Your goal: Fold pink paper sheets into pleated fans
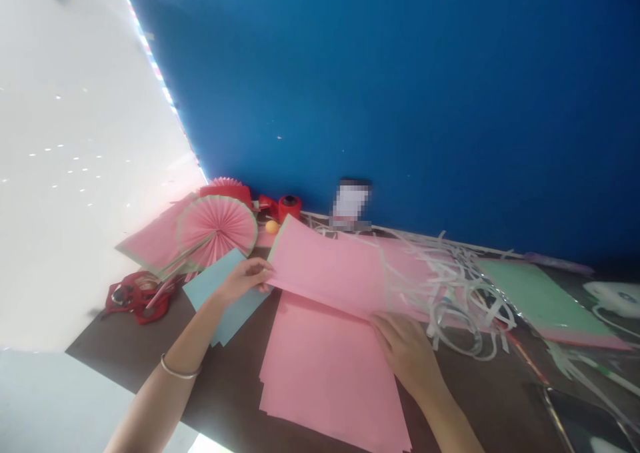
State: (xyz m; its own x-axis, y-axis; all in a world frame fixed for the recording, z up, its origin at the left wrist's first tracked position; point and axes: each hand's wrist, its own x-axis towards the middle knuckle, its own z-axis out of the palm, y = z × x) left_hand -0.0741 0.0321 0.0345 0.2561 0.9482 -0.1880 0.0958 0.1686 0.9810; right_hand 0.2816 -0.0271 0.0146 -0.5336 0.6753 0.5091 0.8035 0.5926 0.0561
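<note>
A pink paper sheet (325,263) with pale green edging is raised at its left side. My left hand (249,278) is closed in a pinch on its left edge. At the lower right corner of that sheet, the fingers of my right hand (403,343) close on the edge; its thumb is mostly hidden. Beneath the raised sheet lies a stack of pink paper (333,373), its edges slightly uneven. Some blue paper (220,289) rests under and beside my left hand.
A pleated pink paper fan (217,229) and red ribbon (143,296) lie at the left. A red tape roll (290,206) stands by the blue wall. Tangled white paper strips (465,306), green sheets (530,293) and a phone (585,419) occupy the right side.
</note>
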